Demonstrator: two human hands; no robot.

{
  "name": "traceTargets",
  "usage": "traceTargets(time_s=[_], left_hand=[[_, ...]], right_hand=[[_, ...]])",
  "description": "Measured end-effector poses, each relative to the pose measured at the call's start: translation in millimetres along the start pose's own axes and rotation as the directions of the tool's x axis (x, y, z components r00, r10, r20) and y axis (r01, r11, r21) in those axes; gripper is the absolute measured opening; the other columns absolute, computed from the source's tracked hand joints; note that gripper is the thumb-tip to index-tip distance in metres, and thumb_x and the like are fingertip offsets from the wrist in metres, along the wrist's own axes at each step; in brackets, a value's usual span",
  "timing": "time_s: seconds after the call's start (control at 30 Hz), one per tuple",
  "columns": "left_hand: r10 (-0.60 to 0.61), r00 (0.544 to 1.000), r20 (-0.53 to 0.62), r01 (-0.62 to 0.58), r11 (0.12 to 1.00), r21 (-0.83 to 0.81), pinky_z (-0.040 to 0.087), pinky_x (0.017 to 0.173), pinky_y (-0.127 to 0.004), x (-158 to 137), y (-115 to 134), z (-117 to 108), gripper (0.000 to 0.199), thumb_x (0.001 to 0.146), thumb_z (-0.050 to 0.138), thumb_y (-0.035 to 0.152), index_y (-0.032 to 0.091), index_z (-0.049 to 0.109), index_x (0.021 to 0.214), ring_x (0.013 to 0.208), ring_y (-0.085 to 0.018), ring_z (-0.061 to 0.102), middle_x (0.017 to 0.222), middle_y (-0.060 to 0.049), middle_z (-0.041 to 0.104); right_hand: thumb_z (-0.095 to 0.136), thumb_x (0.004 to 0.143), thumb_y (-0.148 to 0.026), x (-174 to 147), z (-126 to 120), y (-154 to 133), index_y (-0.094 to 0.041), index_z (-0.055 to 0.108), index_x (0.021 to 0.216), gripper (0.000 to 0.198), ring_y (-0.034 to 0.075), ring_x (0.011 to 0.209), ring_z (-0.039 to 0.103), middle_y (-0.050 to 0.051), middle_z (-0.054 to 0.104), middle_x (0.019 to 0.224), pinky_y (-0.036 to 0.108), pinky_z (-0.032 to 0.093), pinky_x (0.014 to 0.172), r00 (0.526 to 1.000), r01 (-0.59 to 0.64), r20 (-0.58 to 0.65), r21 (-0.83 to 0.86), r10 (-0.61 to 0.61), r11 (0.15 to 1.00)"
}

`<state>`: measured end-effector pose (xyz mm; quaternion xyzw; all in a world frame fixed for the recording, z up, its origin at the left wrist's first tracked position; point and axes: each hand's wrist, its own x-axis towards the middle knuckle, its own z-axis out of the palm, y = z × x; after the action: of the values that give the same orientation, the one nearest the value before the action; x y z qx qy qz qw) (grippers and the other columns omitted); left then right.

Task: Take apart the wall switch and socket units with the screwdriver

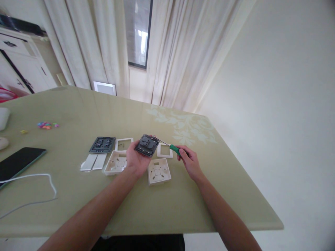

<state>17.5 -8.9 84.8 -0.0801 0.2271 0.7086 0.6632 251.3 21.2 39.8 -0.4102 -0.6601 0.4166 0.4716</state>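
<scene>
My left hand [138,163] grips a dark grey wall socket module [147,144], tilted and raised above the table. My right hand [188,158] is closed around the green handle of a screwdriver [175,149]. The screwdriver's thin shaft reaches left to the module's upper right edge; whether its tip touches a screw is too small to tell. Below the module stands an open white mounting box [159,172]. Another white mounting box [115,164] sits partly behind my left hand. White square frames lie beyond them, one [164,151] near the screwdriver and one [124,140] further left.
A second dark grey module [102,144] and white switch plates [93,162] lie left of the boxes. Further left are a phone [19,162], a white cable [49,181] and small colourful pieces [45,125]. The green table [222,195] ends near a wall on the right.
</scene>
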Motion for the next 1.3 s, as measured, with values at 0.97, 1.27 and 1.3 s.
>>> traceTargets(time_s=[0.97,1.27,1.3], left_hand=[[-0.010,1.000,-0.002,0.011,1.000,0.026,0.069,0.082,-0.037,1,-3,-1,0.043,0.100,0.046,0.020,0.006,0.074,0.130,0.094,-0.028,0.083,0.103,-0.018,0.082],[-0.007,1.000,0.006,0.007,0.999,0.039,0.068,0.082,-0.037,2,-4,-4,0.045,0.099,0.046,0.020,0.004,0.073,0.132,0.094,-0.028,0.083,0.107,-0.020,0.083],[-0.008,1.000,0.008,0.008,0.999,0.038,0.069,0.082,-0.037,3,-4,-4,0.046,0.099,0.046,0.020,0.003,0.073,0.132,0.095,-0.029,0.083,0.108,-0.021,0.082]], right_hand=[[0.074,0.100,-0.053,-3,0,-16,-0.027,0.087,0.111,0.031,0.018,0.071,0.063,0.005,0.071,0.092,0.034,0.052,0.069,0.994,0.076,-0.069,-0.085,-0.082,0.993],[0.076,0.099,-0.056,-4,0,-18,-0.028,0.088,0.110,0.033,0.019,0.071,0.064,0.007,0.071,0.095,0.035,0.052,0.067,0.993,0.089,-0.064,-0.093,-0.095,0.992],[0.076,0.098,-0.056,-4,0,-19,-0.028,0.088,0.109,0.032,0.019,0.071,0.064,0.007,0.071,0.095,0.035,0.052,0.067,0.993,0.091,-0.066,-0.092,-0.097,0.992]])
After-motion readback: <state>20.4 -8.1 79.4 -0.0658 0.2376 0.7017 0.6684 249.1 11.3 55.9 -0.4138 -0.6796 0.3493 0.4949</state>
